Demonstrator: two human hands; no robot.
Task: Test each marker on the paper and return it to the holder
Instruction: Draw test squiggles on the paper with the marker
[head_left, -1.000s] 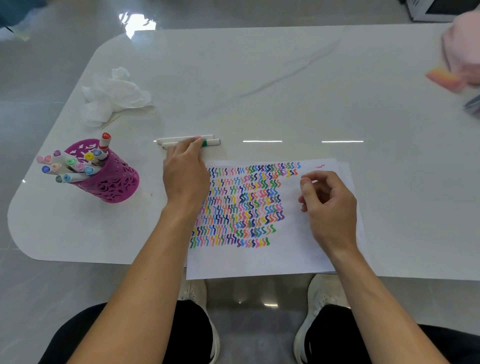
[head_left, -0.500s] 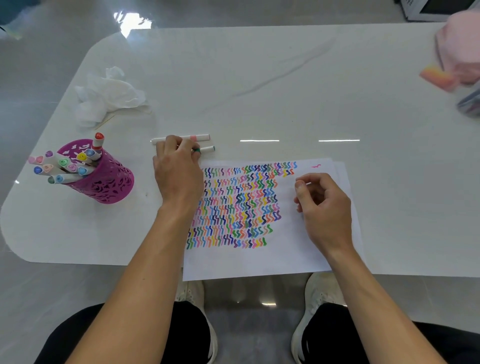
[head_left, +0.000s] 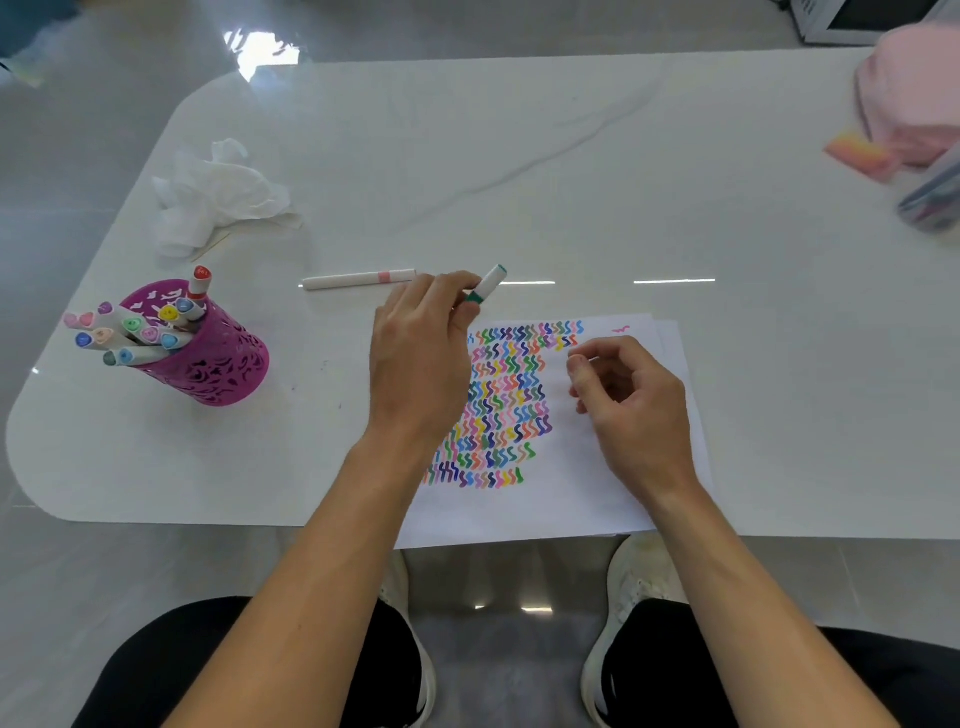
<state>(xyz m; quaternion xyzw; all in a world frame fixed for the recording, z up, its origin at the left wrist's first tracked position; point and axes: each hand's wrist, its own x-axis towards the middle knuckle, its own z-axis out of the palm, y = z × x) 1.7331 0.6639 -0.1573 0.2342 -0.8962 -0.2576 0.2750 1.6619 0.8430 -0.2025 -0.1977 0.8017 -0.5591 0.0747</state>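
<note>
Marker (head_left: 480, 291), green-banded, gripped in the curled fingers of the left hand (head_left: 421, 358) at 11 o'clock of the paper (head_left: 571, 504). Right hand (head_left: 631, 410), loosely curled and apparently empty, should pull the cap (head_left: 493, 278) straight off; holder (head_left: 208, 358) stands well apart at 9 o'clock.

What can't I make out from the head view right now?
Head view only:
- Green marker: most of its barrel is hidden in the left hand's grip.
- Right hand: curled fingers hide whether it holds anything.
- Paper: the left hand covers some of its squiggles.
- Items at the table's right edge: blurred and cut off by the frame.
</note>
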